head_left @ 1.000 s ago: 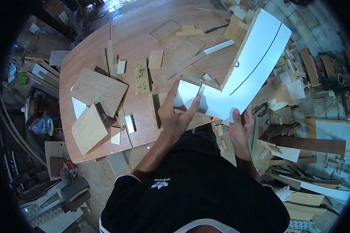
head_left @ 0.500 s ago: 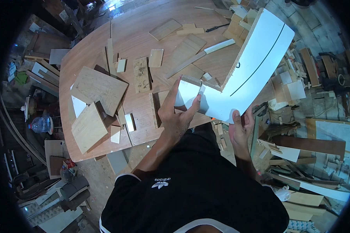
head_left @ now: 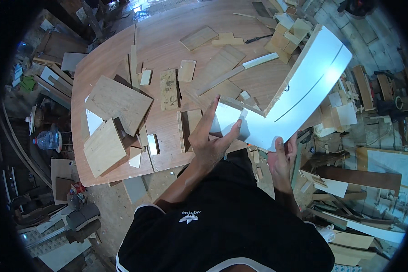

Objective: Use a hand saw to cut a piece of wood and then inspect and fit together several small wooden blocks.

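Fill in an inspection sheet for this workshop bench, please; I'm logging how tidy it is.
Surface: large brown wooden table, mostly covered.
Job's things: white L-shaped board, raised over the table's near right corner.
Clutter: wood offcuts, small blocks at the far end, thin white strip.
Hands: left hand spread open against the board's short leg; right hand grips its lower corner.
Cables: nothing seen.
Surroundings: boards and scrap piled on the floor at right; clear plastic bottle at left.
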The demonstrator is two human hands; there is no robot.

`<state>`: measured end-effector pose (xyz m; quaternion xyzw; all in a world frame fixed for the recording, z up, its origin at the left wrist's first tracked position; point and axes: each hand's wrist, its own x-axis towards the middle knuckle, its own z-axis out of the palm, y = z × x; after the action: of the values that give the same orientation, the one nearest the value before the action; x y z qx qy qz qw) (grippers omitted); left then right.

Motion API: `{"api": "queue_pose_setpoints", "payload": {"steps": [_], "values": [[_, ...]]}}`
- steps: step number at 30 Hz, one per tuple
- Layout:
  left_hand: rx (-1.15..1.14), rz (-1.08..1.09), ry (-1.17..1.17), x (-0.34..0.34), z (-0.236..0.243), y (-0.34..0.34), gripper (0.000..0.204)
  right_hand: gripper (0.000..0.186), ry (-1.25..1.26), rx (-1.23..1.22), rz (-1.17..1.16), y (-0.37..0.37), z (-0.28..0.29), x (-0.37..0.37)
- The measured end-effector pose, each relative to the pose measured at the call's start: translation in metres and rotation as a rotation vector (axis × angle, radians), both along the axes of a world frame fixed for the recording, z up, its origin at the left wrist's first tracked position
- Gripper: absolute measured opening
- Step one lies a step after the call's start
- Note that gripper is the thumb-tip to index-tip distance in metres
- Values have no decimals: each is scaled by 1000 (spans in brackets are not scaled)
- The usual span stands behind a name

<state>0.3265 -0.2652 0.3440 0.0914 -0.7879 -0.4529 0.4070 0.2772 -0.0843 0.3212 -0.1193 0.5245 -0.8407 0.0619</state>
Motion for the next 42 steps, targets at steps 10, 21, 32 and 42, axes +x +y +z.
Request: {"api": "queue_pose_setpoints", "payload": {"steps": [10, 21, 32, 42], "values": [[55, -56, 23, 8, 2, -1, 69, 62, 39, 36, 12, 8, 4, 3], [-32, -41, 30, 0, -3, -5, 63, 68, 62, 81, -23, 6, 6, 0], [186, -28, -190, -6, -8, -4, 57, 68, -81, 118, -14, -3, 11, -3], [242, -10, -436, -3, -2, -6, 56, 63, -217, 38, 13, -8, 0, -6]]}}
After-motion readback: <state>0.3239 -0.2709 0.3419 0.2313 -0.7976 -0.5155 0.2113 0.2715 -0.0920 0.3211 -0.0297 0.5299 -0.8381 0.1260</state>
